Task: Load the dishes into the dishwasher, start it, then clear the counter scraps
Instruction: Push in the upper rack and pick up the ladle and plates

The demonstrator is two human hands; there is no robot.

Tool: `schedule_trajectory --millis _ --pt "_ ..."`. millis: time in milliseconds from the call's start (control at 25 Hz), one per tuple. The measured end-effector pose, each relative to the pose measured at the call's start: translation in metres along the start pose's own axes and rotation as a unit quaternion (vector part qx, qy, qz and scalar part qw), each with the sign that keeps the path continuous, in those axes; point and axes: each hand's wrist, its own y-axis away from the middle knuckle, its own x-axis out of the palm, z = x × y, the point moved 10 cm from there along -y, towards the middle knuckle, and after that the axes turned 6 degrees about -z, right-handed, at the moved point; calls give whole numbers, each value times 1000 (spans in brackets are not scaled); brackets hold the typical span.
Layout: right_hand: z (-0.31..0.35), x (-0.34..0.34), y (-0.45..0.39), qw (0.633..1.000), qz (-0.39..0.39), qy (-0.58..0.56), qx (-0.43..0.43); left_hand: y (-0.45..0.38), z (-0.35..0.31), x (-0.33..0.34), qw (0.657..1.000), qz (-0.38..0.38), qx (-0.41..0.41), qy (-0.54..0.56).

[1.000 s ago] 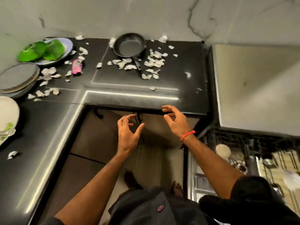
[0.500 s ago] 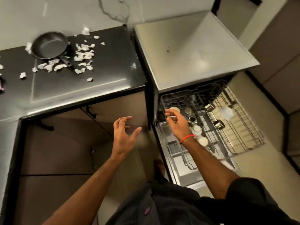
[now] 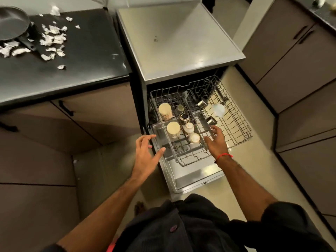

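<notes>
Dishes sit upside down in the pulled-out wire dishwasher rack (image 3: 234, 122), the landmark here: two cream tumblers (image 3: 165, 110), a dark metal cup (image 3: 184, 117), two small white cups (image 3: 189, 127) and a pair of steel cups (image 3: 211, 121) stand in its left half, and a pale round lid-like piece (image 3: 219, 109) lies further right, blurred. The rack extends out over the lowered grey dishwasher door (image 3: 189, 176), and behind it rises the flat silver dishwasher top (image 3: 174, 42).

The right hand (image 3: 216, 142), with a red thread band (image 3: 224, 155) at its wrist, reaches over the rack's front edge, fingers spread and relaxed; whether the fingertips touch the wire cannot be told. It holds nothing. The left hand (image 3: 147, 155) hovers just left of the rack's front corner, fingers loosely apart and thumb pointing toward the rack, also holding nothing. The two hands are apart, with the front left part of the rack between them.

Well to the left of the rack, on the black countertop (image 3: 87, 57), lie scattered white papery scraps (image 3: 52, 36) beside a dark round frying pan (image 3: 12, 24) at the picture's edge. Brown cabinet fronts (image 3: 294, 57) with black handles stand to the right of the rack.
</notes>
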Motion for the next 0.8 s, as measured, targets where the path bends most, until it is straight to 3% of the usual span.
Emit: schedule_trajectory --millis 160,240,320,440,560,720,800 --pt "-45 -34 -22 997 -16 -22 70 13 14 54 997 10 -82 3" --pt "-63 -55 -41 999 4 23 38 16 17 88 993 18 -114 -7" --pt "-75 -68 -64 990 74 110 -52 16 15 121 992 11 -121 -45" --pt "-94 -70 -87 909 192 296 -221 20 9 167 976 40 -124 -175" --pt "-135 -80 -114 837 242 412 -266 28 3 219 946 82 -116 -291" --pt "-181 -77 -150 814 239 459 -263 33 32 262 920 91 -178 -338" --pt "-191 -68 -163 821 210 450 -281 27 46 277 915 85 -160 -360"
